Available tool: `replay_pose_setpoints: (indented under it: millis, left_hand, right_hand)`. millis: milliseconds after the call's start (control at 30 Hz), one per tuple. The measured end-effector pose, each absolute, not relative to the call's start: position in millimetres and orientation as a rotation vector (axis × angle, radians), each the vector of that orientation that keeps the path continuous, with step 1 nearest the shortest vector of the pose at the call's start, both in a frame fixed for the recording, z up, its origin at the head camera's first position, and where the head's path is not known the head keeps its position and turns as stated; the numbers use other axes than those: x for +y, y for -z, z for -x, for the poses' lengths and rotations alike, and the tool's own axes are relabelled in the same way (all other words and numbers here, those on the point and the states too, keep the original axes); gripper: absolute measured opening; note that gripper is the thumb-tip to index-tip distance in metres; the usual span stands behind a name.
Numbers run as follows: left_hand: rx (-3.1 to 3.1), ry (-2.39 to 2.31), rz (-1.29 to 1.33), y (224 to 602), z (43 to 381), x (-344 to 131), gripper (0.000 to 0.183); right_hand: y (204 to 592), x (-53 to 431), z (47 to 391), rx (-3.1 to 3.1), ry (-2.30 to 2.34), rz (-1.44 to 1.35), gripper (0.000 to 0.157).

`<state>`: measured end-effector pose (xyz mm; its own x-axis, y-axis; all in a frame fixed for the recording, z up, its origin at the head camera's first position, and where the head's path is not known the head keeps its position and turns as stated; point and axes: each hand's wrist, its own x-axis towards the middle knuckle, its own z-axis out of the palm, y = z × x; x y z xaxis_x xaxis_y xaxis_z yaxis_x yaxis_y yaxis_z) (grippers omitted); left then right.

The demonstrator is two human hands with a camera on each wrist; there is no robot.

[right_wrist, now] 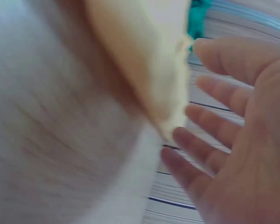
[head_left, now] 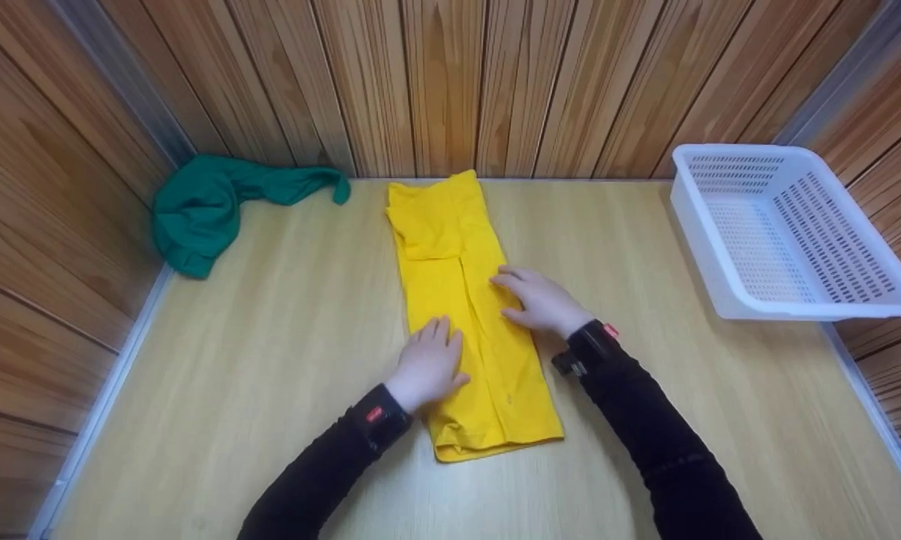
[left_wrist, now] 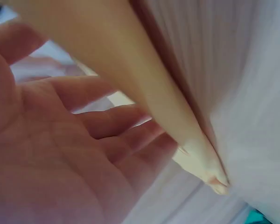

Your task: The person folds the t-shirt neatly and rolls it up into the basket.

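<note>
A yellow garment, folded into a long narrow strip, lies on the table between both hands. Its far end shows a folded-over flap, and a lengthwise fold edge runs down the middle. The left hand is over the strip's left edge, fingers extended; in the left wrist view its fingertips meet the pale-looking cloth. Higher up, the right hand is at the right edge, fingers extended and spread. The right wrist view shows those fingers loosely straight beside the cloth, gripping nothing.
A crumpled green garment lies at the back left against the wooden wall. On the right stands a white perforated plastic basket. Wood-panelled walls border the light wooden table at the left, back and right.
</note>
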<state>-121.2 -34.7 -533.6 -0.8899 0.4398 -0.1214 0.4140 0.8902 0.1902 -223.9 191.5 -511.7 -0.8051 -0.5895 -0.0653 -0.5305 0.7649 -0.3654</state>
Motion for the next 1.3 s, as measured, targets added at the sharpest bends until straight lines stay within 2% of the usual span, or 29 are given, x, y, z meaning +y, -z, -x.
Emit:
replay_pose_setpoints:
  millis: [200, 400, 1000, 1300]
  left_hand:
    - [2.834, -0.253, -0.690, 534.3, 85.5, -36.2, 0.073]
    - [2.800, -0.313, -0.713, 535.9, 73.1, -39.4, 0.069]
    - [2.809, -0.326, -0.898, 542.8, 95.4, -56.2, 0.067]
    - [2.806, -0.289, -0.917, 544.4, 105.0, -57.7, 0.068]
  right_hand:
    - [519.4, 177.0, 240.9, 2.759, 0.351, 0.913, 0.063]
    - [522.6, 171.7, 249.6, 2.734, 0.176, 0.922, 0.063]
    - [516.5, 169.5, 251.0, 2.751, 0.124, 0.740, 0.064]
    - [524.4, 179.2, 257.6, 2.784, 0.197, 0.767, 0.062]
